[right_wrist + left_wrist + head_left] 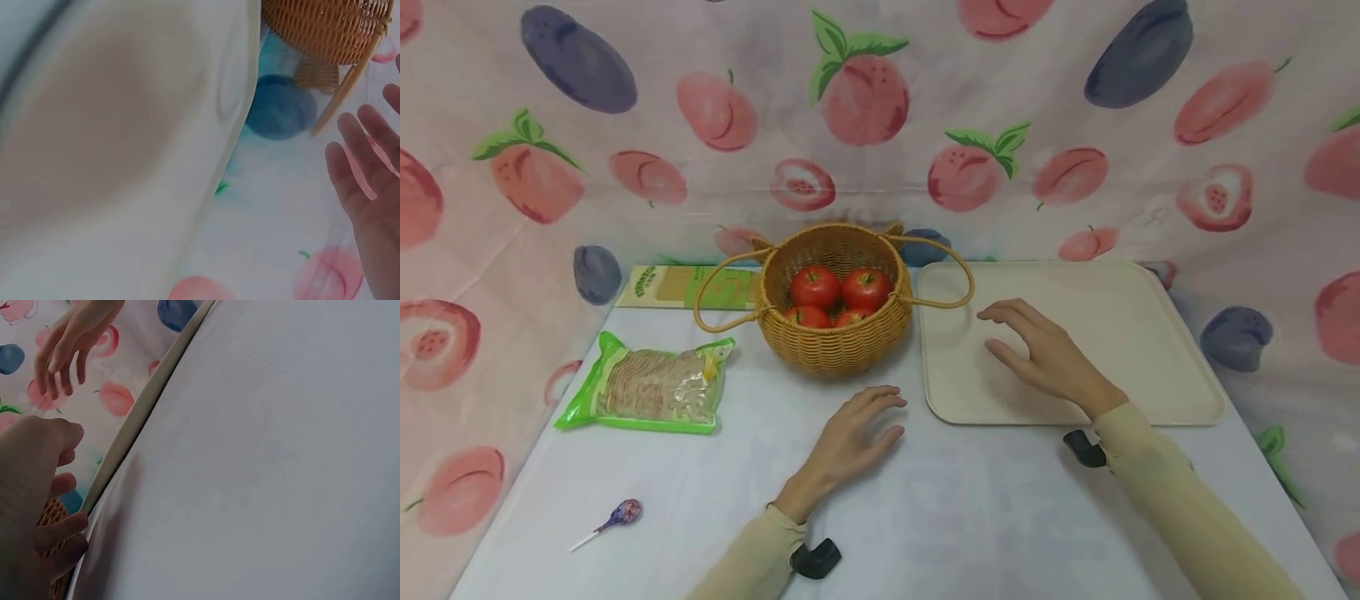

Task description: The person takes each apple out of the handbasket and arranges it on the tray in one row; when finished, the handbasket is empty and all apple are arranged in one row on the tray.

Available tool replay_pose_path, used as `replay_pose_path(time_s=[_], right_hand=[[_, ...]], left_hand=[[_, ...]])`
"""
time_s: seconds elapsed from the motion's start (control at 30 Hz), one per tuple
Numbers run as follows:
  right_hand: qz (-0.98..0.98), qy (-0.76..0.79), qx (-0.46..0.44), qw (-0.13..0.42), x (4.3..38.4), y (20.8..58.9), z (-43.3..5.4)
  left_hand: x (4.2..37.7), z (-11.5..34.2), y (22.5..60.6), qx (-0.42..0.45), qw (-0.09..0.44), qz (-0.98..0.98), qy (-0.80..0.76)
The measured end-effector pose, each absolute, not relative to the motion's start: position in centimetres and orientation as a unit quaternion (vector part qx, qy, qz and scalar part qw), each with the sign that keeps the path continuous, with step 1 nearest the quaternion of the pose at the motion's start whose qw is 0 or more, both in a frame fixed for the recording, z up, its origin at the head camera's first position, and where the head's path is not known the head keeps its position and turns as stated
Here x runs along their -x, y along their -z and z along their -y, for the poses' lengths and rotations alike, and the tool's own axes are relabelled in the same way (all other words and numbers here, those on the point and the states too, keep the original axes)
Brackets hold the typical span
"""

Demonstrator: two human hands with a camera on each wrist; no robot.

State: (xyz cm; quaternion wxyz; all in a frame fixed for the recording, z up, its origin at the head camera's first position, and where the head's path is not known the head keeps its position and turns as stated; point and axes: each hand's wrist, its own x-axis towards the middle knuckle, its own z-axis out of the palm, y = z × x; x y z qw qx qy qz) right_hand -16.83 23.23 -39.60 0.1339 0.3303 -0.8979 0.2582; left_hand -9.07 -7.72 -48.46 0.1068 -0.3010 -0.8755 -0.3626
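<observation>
A round wicker basket (835,346) with two loop handles stands at the back middle of the table, holding several red tomato-like or apple-like fruits (816,287). My left hand (847,439) hovers over the white cloth in front of the basket, fingers loosely bent, with nothing in it. Over the left part of a cream tray (1120,333) is my right hand (1037,350), its fingers relaxed and holding nothing. In the right wrist view, the right hand's fingers (359,156) spread apart, with the basket (337,28) beyond them.
At the left lies a green-edged clear bag of sliced food (655,387). Behind it is a flat green and tan package (700,287), partly hidden by a basket handle. A wrapped lollipop (623,512) lies near the front left. A fruit-printed cloth (880,183) hangs behind the table.
</observation>
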Motion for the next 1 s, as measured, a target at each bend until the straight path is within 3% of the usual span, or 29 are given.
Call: replay_pose_path(time_s=[0.73,1.0], right_hand=[[0.849,-0.289,-0.436,0.077,21.8,35.1,-17.1],[0.85,-0.252,-0.462,0.035,23.5,33.8,-13.9]], left_hand=[[10.5,2.7,48.7,0.358,0.055,0.88,0.308],[10.4,3.1,49.2,0.361,0.076,0.885,0.283]])
